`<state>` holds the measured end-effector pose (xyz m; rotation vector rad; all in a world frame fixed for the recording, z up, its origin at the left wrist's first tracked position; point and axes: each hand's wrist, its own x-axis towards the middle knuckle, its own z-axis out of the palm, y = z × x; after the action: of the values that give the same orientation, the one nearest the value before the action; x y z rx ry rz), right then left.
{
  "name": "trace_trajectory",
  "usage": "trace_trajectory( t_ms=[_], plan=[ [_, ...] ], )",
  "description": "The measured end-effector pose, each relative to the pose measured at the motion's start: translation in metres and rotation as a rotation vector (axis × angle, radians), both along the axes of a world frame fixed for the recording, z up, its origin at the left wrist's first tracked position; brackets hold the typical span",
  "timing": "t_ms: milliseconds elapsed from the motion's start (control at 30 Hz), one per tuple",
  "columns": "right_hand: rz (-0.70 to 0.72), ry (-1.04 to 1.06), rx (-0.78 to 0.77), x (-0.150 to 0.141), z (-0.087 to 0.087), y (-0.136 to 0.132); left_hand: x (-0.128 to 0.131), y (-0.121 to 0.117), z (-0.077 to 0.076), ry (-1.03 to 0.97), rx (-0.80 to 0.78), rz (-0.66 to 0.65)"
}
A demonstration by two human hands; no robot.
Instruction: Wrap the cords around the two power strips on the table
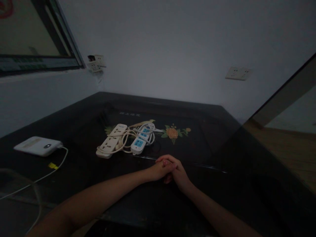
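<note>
Near the front of the black table, my left hand and my right hand are clasped, fingers closed around each other. No object shows between them. Just beyond, to the left, lies a white power strip with its cream cord looped over it. Beside it, nearer my hands, is a smaller white power strip with blue sockets, its white cord coiled around one end. Both strips are apart from my hands.
At the left sits a white box-like device, its white cable carrying a yellow tag. A painted flower decorates the tabletop. Wall sockets are at the back right, more sockets hang near the window corner.
</note>
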<state>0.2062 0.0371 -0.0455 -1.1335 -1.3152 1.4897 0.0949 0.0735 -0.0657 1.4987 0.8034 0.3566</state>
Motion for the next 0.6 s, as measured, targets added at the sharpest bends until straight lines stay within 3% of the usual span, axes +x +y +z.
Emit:
trace_trajectory(
  t_ms=[600],
  plan=[
    [0.005,-0.042,0.048,0.0030,0.0009,0.0034,-0.0003,0.0040,0.0053,-0.009,0.012,-0.008]
  ],
)
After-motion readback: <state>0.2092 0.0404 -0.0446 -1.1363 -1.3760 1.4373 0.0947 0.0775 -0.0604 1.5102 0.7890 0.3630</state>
